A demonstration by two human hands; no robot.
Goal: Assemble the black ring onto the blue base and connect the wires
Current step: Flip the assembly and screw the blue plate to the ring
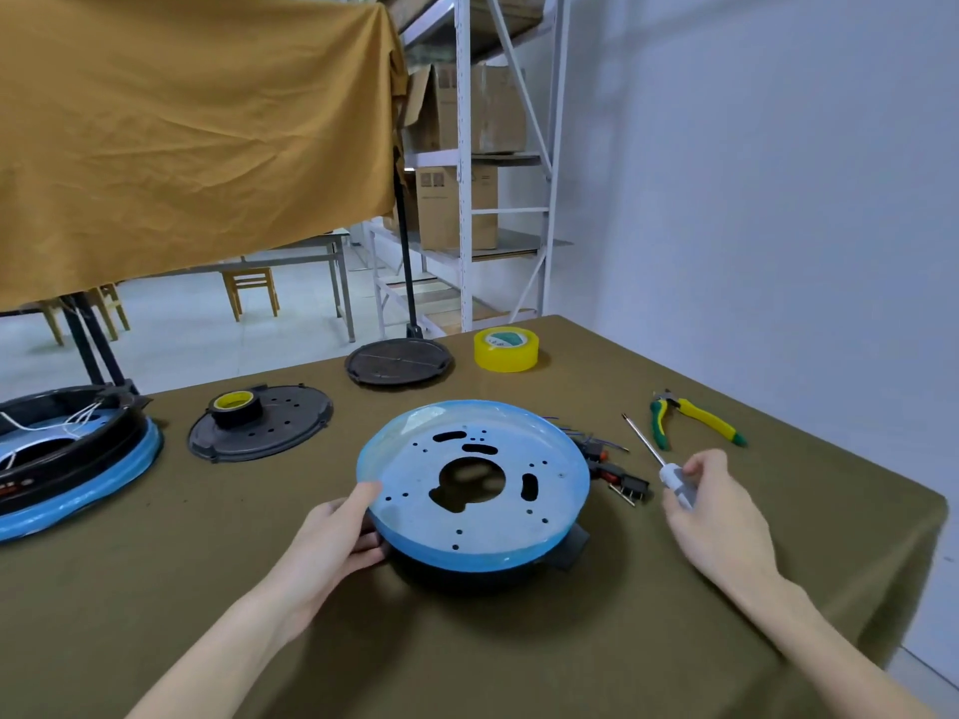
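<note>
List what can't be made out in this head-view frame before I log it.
- Black ring: mostly hidden under the blue base; its seating is unreadable.
- Wires and connectors: partly behind the base rim, too small to tell whether joined.
- Second assembly: cut off by the left edge.
- Screwdriver: handle partly covered by the right hand.
- Left hand: fingertips hidden under the base.

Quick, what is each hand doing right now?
Left hand: grips the edge of the blue base.
Right hand: holds the screwdriver by its white handle.
</note>
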